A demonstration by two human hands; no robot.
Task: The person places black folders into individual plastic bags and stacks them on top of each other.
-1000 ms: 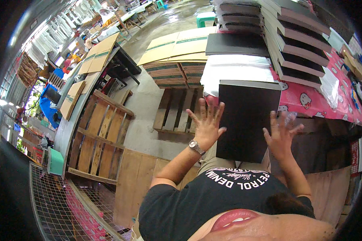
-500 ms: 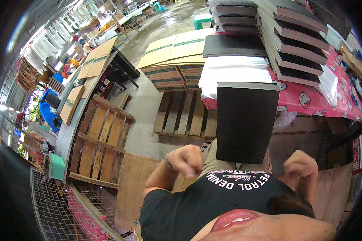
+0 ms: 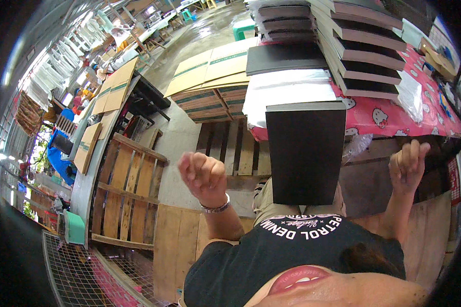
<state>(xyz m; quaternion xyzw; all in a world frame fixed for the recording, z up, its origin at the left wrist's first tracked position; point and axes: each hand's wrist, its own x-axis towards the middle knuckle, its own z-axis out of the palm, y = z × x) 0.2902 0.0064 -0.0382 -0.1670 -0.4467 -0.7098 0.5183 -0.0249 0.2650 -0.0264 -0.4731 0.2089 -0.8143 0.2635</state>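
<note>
The big black book (image 3: 306,153) is in front of the person, with its low end by the lap (image 3: 283,209) and its top end by the white sheet (image 3: 287,97) on the pink-covered desk (image 3: 362,121). I can't tell just what holds it up underneath. The left grip (image 3: 202,174) is up in the air on one side, its fingers curled in and a bit blurry. The right grip (image 3: 409,162) is up on the other side, its fingers bent in together too. I see nothing in them, and they don't touch the book. To handle it well, I think it's best to open both hands, press flat on the two long sides, and go slowly, so the book stays straight. It looks heavy, so watch that it doesn't slide, and don't bump the tall pile of books (image 3: 366,51).
</note>
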